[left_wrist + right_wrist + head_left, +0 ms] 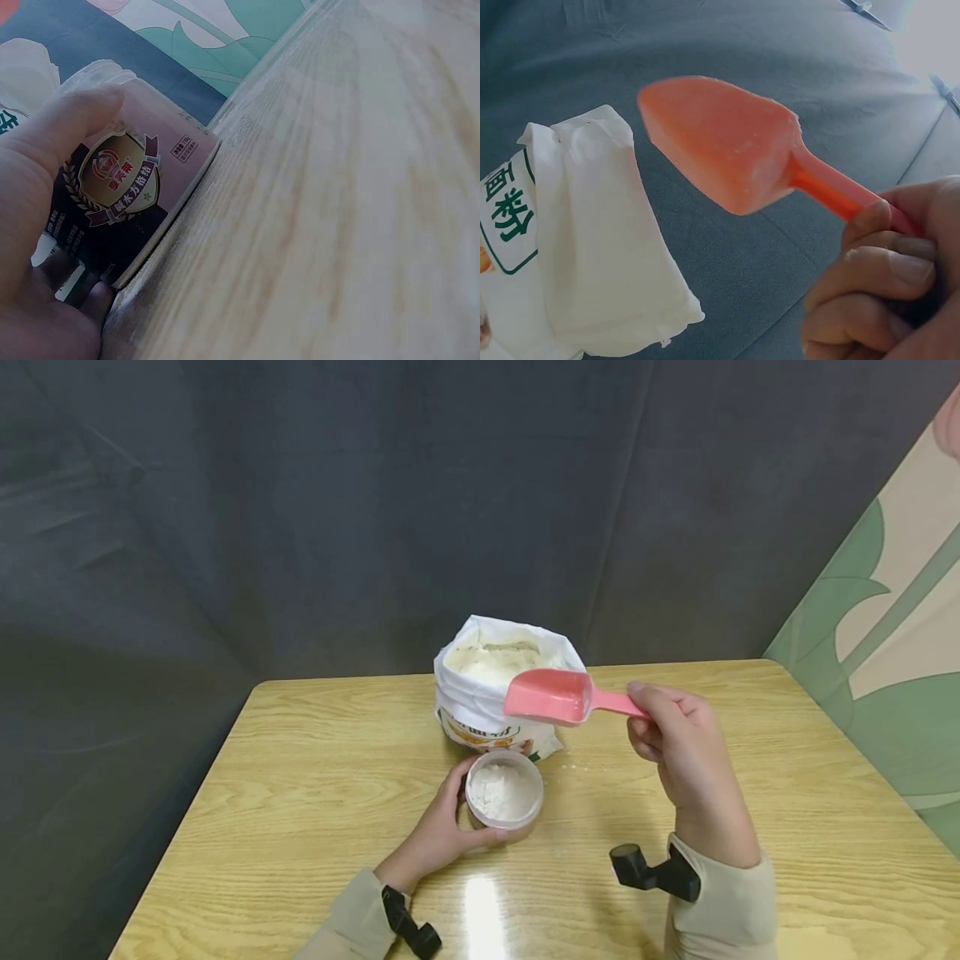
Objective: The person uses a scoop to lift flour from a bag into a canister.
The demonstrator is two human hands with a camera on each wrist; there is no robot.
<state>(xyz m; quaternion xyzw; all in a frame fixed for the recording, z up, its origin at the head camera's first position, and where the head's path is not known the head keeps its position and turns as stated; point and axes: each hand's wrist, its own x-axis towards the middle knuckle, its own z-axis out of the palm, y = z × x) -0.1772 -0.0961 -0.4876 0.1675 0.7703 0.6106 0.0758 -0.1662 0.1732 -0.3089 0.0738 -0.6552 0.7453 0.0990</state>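
Observation:
My right hand (686, 743) grips the handle of a pink scoop (549, 695), held in the air in front of the white bag's right side. The scoop (720, 142) shows only traces of powder in the head view. My left hand (444, 833) is curled round a round clear jar (504, 789) with white powder inside, standing on the table. In the left wrist view the jar's label (120, 176) faces the camera, with my thumb on its side. The open bag (480, 706) of pale powder stands just behind the jar.
The wooden table (315, 793) has a few specks of white powder right of the jar. Behind it hangs a dark cloth (337, 527). A panel with green leaf shapes (900, 710) stands at the right. Each wrist carries a black camera mount.

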